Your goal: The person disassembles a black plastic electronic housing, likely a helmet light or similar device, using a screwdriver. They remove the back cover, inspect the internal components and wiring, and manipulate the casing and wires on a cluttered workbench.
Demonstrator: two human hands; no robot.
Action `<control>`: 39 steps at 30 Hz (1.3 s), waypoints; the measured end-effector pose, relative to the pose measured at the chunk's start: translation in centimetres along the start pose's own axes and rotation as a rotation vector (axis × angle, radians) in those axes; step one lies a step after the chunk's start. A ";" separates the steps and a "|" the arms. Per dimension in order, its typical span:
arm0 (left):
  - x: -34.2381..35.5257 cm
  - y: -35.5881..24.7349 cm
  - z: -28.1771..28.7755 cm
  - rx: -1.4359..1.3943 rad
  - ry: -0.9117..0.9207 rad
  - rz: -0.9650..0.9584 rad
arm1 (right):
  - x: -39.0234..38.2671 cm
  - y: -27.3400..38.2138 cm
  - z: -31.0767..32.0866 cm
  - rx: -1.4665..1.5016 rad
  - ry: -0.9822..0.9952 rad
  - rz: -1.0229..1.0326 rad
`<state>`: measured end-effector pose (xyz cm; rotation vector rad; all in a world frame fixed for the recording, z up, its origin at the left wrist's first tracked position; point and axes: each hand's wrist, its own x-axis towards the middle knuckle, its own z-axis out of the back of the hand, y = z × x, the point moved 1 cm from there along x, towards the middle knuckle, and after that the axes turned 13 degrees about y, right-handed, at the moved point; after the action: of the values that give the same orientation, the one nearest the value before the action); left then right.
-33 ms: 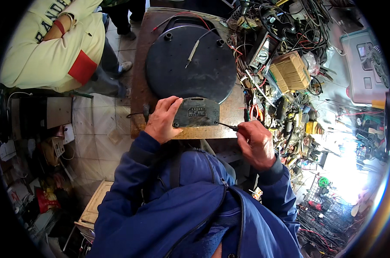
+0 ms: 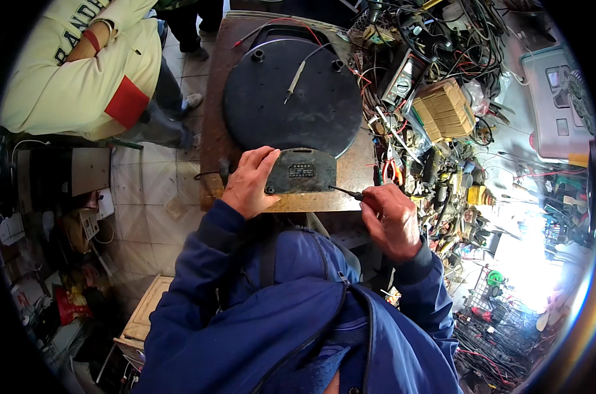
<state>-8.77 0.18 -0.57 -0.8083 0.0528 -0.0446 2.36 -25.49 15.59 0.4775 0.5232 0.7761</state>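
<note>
A round black appliance (image 2: 291, 105) lies on the table with two stubby feet at its far side. Adjoining its near edge is a flat black panel (image 2: 318, 170) with a label and corner screw holes. My left hand (image 2: 249, 184) grips the panel's left end, fingers over the top and thumb at the near edge. My right hand (image 2: 391, 220) is closed round a screwdriver (image 2: 352, 193), whose handle is mostly hidden in the fist. Its thin shaft meets the panel's lower right corner hole. A pale pen-like probe (image 2: 295, 82) on a wire rests across the round appliance.
The wooden table (image 2: 212, 141) ends just before my body. To the right lie heaped tools and cables, red-handled pliers (image 2: 392, 169), an analog meter (image 2: 402, 80) and a cardboard box (image 2: 444, 110). A person in a cream top (image 2: 55, 111) stands at far left with folded arms.
</note>
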 end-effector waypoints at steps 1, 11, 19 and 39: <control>0.0 0.1 0.0 0.002 -0.002 -0.007 | 0.1 0.8 -0.1 0.016 -0.015 0.024; -0.1 -0.3 0.2 -0.033 0.015 0.022 | 3.3 4.7 -4.8 0.148 0.041 0.212; -0.1 -0.2 0.0 -0.041 -0.022 0.008 | 4.2 4.6 -5.9 0.096 0.109 0.209; -0.4 0.0 -0.3 0.037 -0.088 -0.021 | 5.7 7.7 -7.5 -0.071 0.214 0.302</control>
<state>-9.23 -0.03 -0.78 -0.7734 -0.0395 -0.0296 -2.84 -14.83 12.78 0.4139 0.6275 1.1401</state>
